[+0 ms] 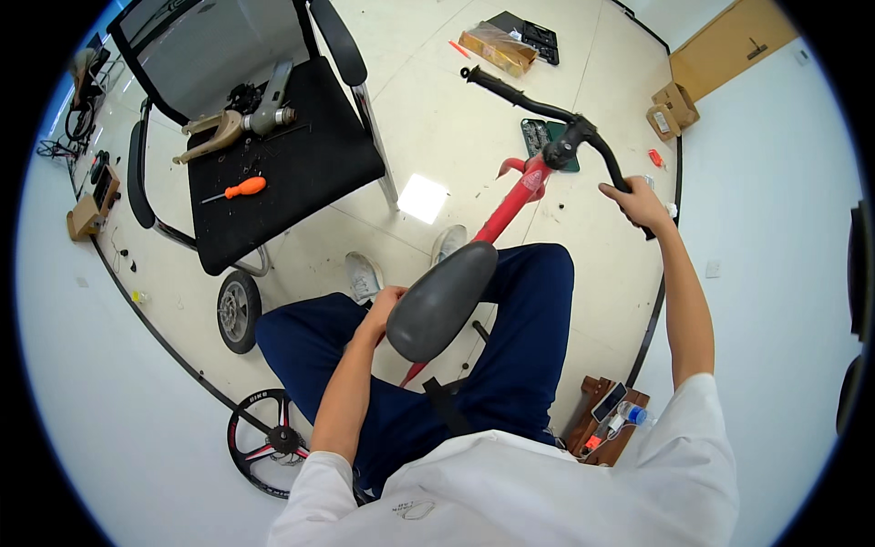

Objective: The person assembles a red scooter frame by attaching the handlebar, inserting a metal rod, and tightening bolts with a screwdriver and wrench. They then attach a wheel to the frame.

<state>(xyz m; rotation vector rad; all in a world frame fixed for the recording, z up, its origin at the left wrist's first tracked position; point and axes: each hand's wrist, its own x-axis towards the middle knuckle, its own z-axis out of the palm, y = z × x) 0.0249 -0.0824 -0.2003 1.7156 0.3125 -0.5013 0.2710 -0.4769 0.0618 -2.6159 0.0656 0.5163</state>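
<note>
A small red bicycle frame (510,205) lies across my lap, with a grey saddle (440,301) toward me and black handlebars (538,105) at the far end. My right hand (633,202) grips the right handlebar grip. My left hand (383,303) reaches under the left side of the saddle, its fingers partly hidden behind it; whether it grips anything cannot be told.
A black office chair (273,164) stands ahead left, carrying an orange-handled screwdriver (239,190) and metal bike parts (246,120). Two loose wheels (239,310) (269,442) lie on the floor at my left. Cardboard boxes (673,109), a tool case (529,36) and a wooden stool (609,419) are around.
</note>
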